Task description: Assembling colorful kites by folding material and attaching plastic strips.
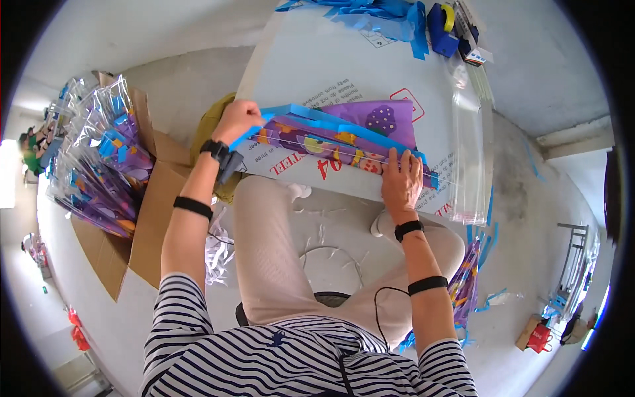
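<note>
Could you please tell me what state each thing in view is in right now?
purple bag: folded flat on the board, held at both ends
left hand: gripping the blue handle
right hand: pressed flat on the bag
cardboard box: open, full of wrapped bags
tape dispenser: standing unused

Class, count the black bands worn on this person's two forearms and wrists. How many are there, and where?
4: left wrist band, left forearm band, right wrist band, right forearm band.

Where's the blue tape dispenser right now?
In the head view, the blue tape dispenser sits at the far end of the white board, up and to the right of both hands, beside a pile of blue strips.
</note>
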`<state>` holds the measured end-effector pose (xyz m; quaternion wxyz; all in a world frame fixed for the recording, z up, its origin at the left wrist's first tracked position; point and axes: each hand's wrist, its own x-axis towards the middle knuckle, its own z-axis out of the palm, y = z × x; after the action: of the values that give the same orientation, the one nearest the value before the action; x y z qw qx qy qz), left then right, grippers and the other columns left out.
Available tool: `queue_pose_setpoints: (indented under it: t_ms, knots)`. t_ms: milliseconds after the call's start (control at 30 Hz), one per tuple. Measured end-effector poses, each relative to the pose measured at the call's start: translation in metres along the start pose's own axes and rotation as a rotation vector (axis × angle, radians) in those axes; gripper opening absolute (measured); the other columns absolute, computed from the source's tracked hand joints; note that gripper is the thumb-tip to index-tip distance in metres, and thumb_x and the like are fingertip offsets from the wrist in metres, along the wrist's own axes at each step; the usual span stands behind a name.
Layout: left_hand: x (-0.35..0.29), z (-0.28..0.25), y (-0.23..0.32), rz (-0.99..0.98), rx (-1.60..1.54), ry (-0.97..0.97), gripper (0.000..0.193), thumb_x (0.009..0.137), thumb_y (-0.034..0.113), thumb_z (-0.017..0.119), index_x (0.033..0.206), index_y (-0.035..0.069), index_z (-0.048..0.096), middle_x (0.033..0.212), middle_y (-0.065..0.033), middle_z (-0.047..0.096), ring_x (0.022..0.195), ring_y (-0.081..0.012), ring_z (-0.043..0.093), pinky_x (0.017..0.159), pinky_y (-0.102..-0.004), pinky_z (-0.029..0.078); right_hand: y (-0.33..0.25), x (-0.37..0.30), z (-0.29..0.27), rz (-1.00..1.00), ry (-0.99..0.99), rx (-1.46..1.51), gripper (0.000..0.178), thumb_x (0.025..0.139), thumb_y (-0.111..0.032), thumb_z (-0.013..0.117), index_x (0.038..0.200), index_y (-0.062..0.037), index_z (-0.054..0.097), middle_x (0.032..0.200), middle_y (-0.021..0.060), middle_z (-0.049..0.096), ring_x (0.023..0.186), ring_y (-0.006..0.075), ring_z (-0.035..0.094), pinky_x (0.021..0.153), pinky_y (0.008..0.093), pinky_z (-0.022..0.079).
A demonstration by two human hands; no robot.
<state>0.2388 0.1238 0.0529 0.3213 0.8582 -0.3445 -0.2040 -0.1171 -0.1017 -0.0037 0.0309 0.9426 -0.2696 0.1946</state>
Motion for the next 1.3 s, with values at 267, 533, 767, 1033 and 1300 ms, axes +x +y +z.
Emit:
queue_pose_setpoints:
  t_ms: [267,533,767,1033,1300]
  knots:
    - [0.019,0.004,0.014,0.176,0.711,0.727,0.019,0.074,0.006,0.073,0.092,0.008,0.07,0.094,-0.0112,0.07,0.09,-0.0316,0.065,0.075,-0.0407,0.05,-0.003,0.003,0.001,-0.014,-0.01,0.004,0.044,0.091,-0.024,0.067,0.129,-0.0021,0.059,0.127,0.0253,0.056,0.12,0.0402,0.053,0.111,0.0537,0.039]
    - [-0.069,0.081,0.043,0.181,0.254,0.297,0.019,0.078,0.01,0.076,0.096,0.009,0.069,0.097,-0.0095,0.063,0.094,-0.0327,0.064,0.077,-0.0453,0.052,-0.003,0.003,-0.001,-0.02,0.02,0.016,0.043,0.091,-0.023,0.067,0.129,-0.0022,0.059,0.127,0.0252,0.056,0.119,0.04,0.053,0.111,0.0537,0.04]
    - [-0.043,0.084,0.034,0.16,0.38,0.215,0.014,0.08,0.007,0.074,0.092,0.01,0.066,0.099,-0.011,0.061,0.089,-0.0351,0.065,0.073,-0.0476,0.052,-0.001,0.004,0.002,-0.004,0.0,0.029,0.044,0.091,-0.022,0.067,0.129,-0.0023,0.058,0.127,0.0257,0.056,0.12,0.0405,0.052,0.111,0.0541,0.039]
    - [-0.021,0.078,0.041,0.199,0.362,0.187,0.007,0.084,0.003,0.064,0.085,0.008,0.061,0.088,-0.0119,0.06,0.083,-0.037,0.063,0.069,-0.0483,0.05,0.0,0.002,0.001,-0.001,0.038,0.067,0.043,0.092,-0.027,0.068,0.126,-0.0023,0.059,0.125,0.0263,0.056,0.118,0.0411,0.054,0.109,0.055,0.04]
    - [-0.015,0.084,0.041,0.185,0.423,0.193,0.01,0.083,-0.002,0.064,0.086,0.007,0.06,0.092,-0.0113,0.06,0.087,-0.0356,0.063,0.069,-0.0474,0.049,-0.002,0.007,0.004,0.038,0.075,0.073,0.033,0.093,-0.026,0.065,0.12,-0.0062,0.066,0.118,0.0217,0.062,0.11,0.0387,0.058,0.106,0.052,0.043]
